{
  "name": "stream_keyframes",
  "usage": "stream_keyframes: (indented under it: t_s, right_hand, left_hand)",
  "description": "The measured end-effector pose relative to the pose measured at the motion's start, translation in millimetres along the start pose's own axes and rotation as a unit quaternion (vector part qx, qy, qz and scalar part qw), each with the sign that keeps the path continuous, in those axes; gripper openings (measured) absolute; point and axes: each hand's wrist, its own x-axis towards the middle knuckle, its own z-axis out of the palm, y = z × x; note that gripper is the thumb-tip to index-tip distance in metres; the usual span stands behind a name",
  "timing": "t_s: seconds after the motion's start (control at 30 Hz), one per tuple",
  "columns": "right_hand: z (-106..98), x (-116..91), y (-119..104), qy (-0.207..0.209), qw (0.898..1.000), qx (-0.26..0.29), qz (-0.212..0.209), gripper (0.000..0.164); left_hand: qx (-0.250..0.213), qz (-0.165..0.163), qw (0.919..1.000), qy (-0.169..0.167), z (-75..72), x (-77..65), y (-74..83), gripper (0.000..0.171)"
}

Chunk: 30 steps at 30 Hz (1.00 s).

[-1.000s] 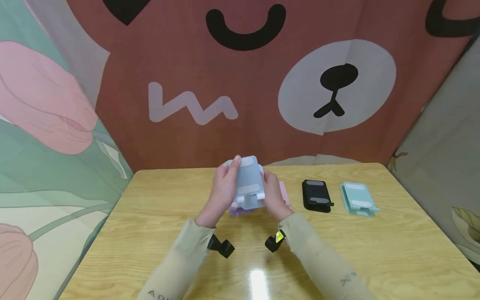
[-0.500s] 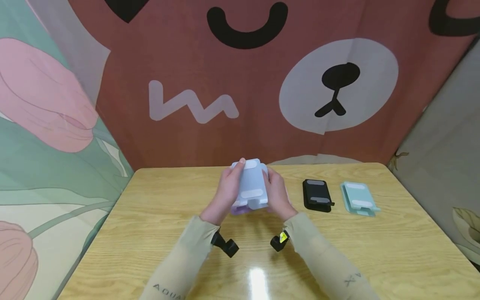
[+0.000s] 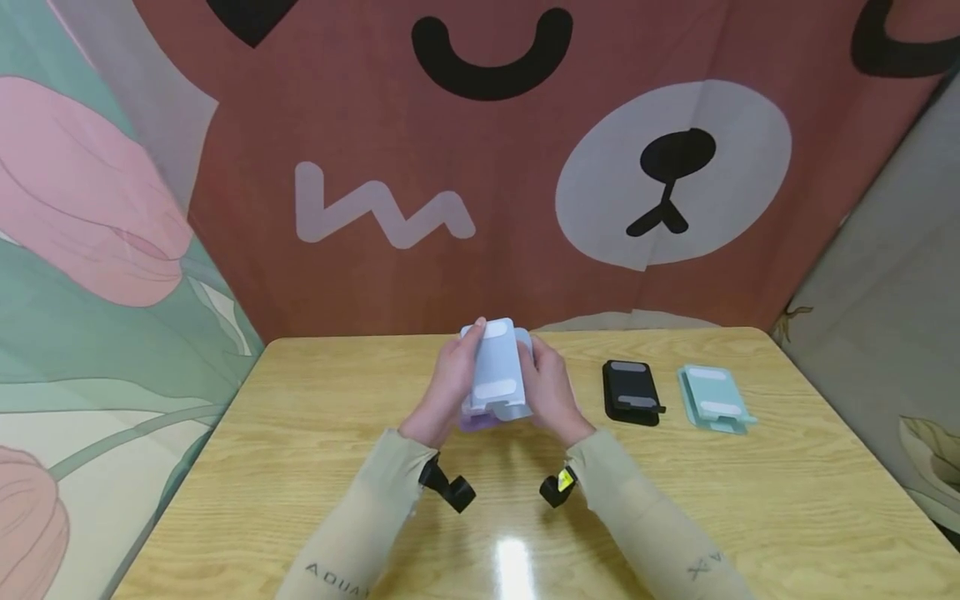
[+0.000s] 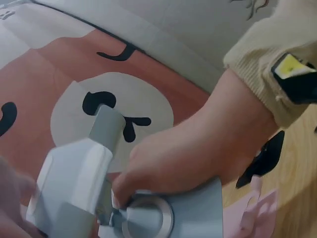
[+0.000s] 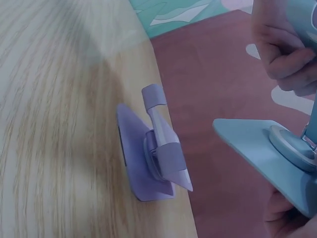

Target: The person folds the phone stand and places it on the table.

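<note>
A light blue folding phone stand (image 3: 497,358) is held up between both hands over the table. My left hand (image 3: 452,375) grips the upper plate from the left, thumb along its face near the top. On the other side, my right hand (image 3: 551,383) holds the base plate, with fingers (image 5: 282,206) below it in the right wrist view. The plates stand apart, and the base's round pivot (image 4: 148,218) shows in the left wrist view. Beneath sits a purple phone stand (image 5: 131,148), mostly hidden from the head view.
A pink phone stand (image 4: 262,218) lies behind my right hand. Farther right on the wooden table (image 3: 315,467) are a black phone stand (image 3: 632,392) and a mint one (image 3: 716,398). A printed cloth (image 3: 375,283) hangs at the table's back edge.
Both hands have shifted slightly right and down with the light blue stand. My right hand now covers more of the pink stand.
</note>
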Motion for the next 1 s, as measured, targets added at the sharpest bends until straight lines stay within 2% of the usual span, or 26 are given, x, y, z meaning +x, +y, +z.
stream_keyframes:
  t_s: [0.13,0.27,0.37,0.43,0.5,0.6,0.67,0.77,0.9,1.0]
  right_hand:
    - [0.2,0.1,-1.9,0.006,1.000,0.005,-0.004,0.037]
    - [-1.1,0.7,-3.8,0.010,1.000,0.026,0.006,0.036]
    - [-2.7,0.9,-6.3,0.015,0.999,0.043,0.012,0.036]
    - [-3.4,1.4,-7.2,0.019,0.999,0.045,0.013,0.036]
    - [-3.8,1.7,-8.0,0.018,0.998,0.051,0.012,0.037]
    - [-4.1,1.8,-8.2,0.012,0.998,0.062,0.015,0.037]
    - [-4.6,1.5,-8.0,0.008,0.997,0.068,0.019,0.037]
    - [-5.4,1.2,-6.7,0.002,0.997,0.076,0.025,0.038]
    - [-6.9,0.5,-7.2,-0.008,0.995,0.087,0.040,0.042]
    - [-8.3,1.1,-11.8,-0.019,0.994,0.086,0.064,0.052]
  left_hand:
    - [-0.018,0.040,0.9985,0.032,-3.9,2.4,-1.1,0.064]
    - [-0.036,0.047,0.9968,0.054,-6.2,5.3,-8.2,0.063]
    - [-0.033,0.026,0.9990,0.017,-6.5,5.6,-16.1,0.067]
    - [-0.034,0.009,0.9988,-0.036,-6.7,4.7,-22.1,0.073]
    - [-0.045,-0.010,0.9944,-0.095,-6.5,2.5,-27.1,0.083]
    - [-0.069,-0.042,0.9859,-0.147,-5.7,-0.8,-32.6,0.095]
    - [-0.079,-0.065,0.9825,-0.156,-4.7,-2.4,-34.5,0.102]
    - [-0.083,-0.080,0.9816,-0.152,-3.5,-2.9,-36.0,0.106]
    - [-0.083,-0.078,0.9827,-0.146,-2.9,-2.5,-36.2,0.104]
    - [-0.077,-0.070,0.9849,-0.138,-3.5,-2.0,-35.9,0.102]
